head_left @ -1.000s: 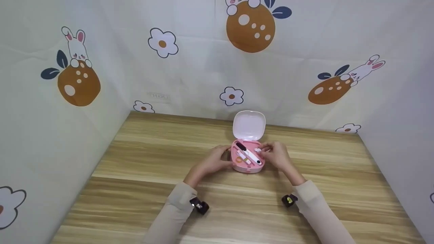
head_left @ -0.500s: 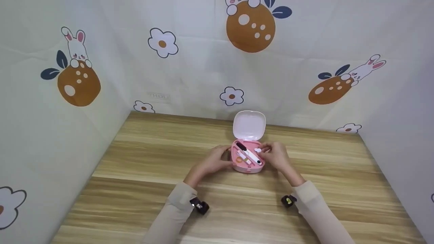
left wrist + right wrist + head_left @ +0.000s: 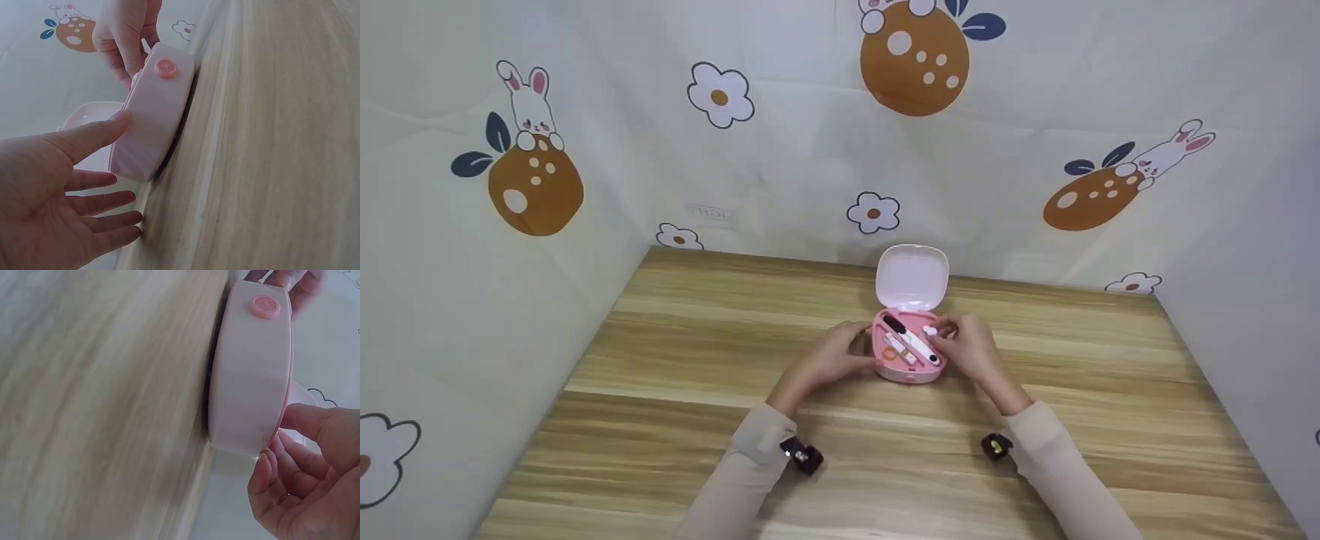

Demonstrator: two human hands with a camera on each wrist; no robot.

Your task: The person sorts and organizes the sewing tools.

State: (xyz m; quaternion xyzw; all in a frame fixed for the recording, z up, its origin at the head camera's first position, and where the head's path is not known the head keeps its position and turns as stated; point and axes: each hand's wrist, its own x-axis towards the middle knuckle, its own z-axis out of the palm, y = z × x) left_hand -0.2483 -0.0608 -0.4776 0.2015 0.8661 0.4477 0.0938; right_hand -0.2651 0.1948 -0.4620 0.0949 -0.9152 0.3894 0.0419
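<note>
A small pink-and-white box (image 3: 909, 377) sits on the table with its white lid (image 3: 913, 276) raised. My left hand (image 3: 834, 355) is at its left side, thumb on the front corner; in the left wrist view the fingers (image 3: 107, 202) are spread and straight. My right hand (image 3: 973, 346) reaches over the right rim, thumb and index finger pinching a small white flower-shaped piece (image 3: 930, 331) at the compartment there. Diagonally across the box lies a slim tool (image 3: 919, 347) with a black end and white body. Beside it are a small white piece (image 3: 896, 343) and an orange ring (image 3: 889, 353).
A wood-grain table (image 3: 697, 315) lies under the box. Behind and beside it hang pale cloth walls (image 3: 795, 150) printed with rabbits, oranges and flowers. The raised lid stands close to the back wall. A round pink button (image 3: 166, 68) is on the box's front.
Very little differs. My right hand has shifted slightly at the flower-shaped piece, its wrist a touch to the left. The left hand and the box have stayed put.
</note>
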